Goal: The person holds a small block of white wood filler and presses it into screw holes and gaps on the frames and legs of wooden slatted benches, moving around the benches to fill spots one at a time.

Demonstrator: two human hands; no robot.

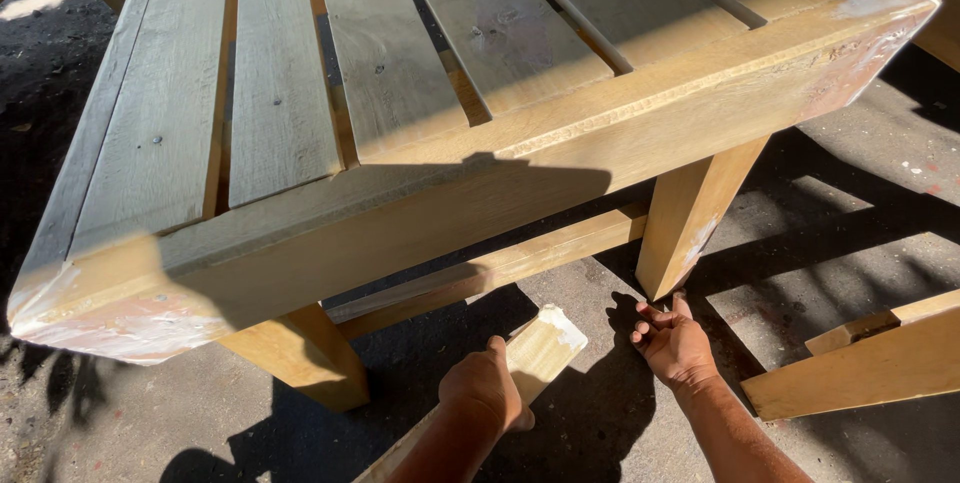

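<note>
Below the slatted, rough-sawn table (pixel 480 193), the left hand (pixel 487 386) was clenched around a flat pale wooden plank (pixel 540 348) held low over the concrete floor (pixel 600 423), while the right hand (pixel 672 343) hung loosely curled, grasping nothing.

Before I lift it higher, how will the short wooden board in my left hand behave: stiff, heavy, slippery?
The wooden board looks thick and squared, so probably stiff. The left hand holds it alone, so likely light. Its pale sanded face may feel dusty rather than slippery.

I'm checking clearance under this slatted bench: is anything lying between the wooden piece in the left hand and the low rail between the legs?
Nothing visible does. The left hand grips the wooden piece, and only shadowed bare ground separates its tip from the low rail.
</note>
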